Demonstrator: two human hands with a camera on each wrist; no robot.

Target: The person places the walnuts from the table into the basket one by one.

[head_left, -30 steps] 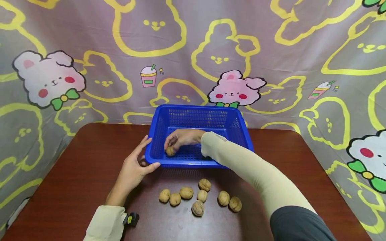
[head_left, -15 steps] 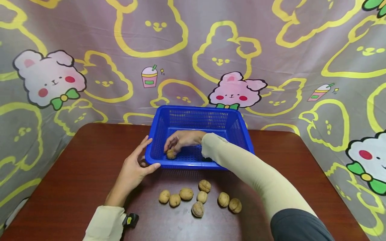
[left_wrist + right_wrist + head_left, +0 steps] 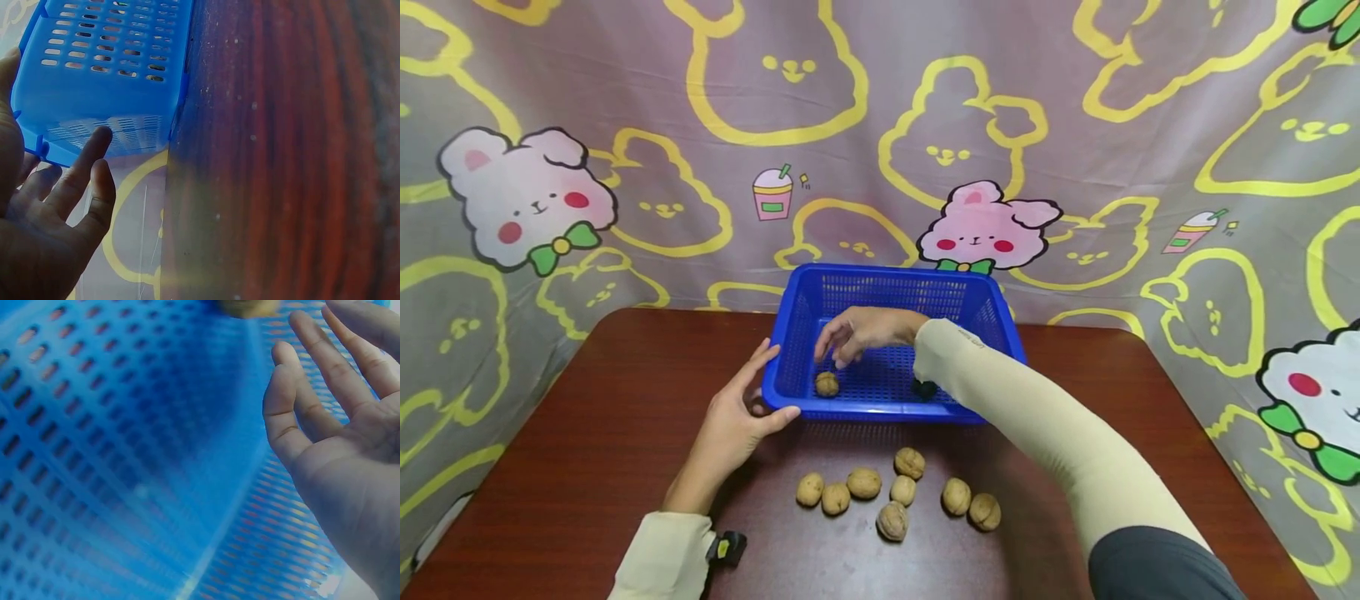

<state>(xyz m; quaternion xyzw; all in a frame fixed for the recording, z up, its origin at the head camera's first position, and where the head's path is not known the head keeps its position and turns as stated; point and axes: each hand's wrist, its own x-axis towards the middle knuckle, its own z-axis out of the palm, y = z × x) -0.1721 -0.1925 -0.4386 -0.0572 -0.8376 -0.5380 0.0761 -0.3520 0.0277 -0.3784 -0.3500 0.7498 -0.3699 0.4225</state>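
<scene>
In the head view, a walnut (image 3: 827,384) lies on the floor of a blue plastic basket (image 3: 880,409), near its front left corner. My right hand (image 3: 865,333) hovers just above and behind this walnut, fingers loosely bent and holding nothing. The right wrist view shows the bare palm (image 3: 356,450) beside the perforated walls, with part of the walnut (image 3: 250,306) at the top edge. My left hand (image 3: 733,417) spans the basket's left front corner, thumb on the front rim and forefinger along the left rim. Its other fingers (image 3: 94,187) extend loosely beside the outer wall.
Several walnuts (image 3: 864,482) lie scattered on the brown table (image 3: 580,467) in front of the basket. A patterned curtain (image 3: 850,133) hangs behind the table and along its sides. The right sleeve (image 3: 1030,408) crosses over the basket's right front rim.
My right hand has let go of the walnut, leaving it in the basket, and has lifted slightly up and to the right. My left hand stays at the basket's corner.
</scene>
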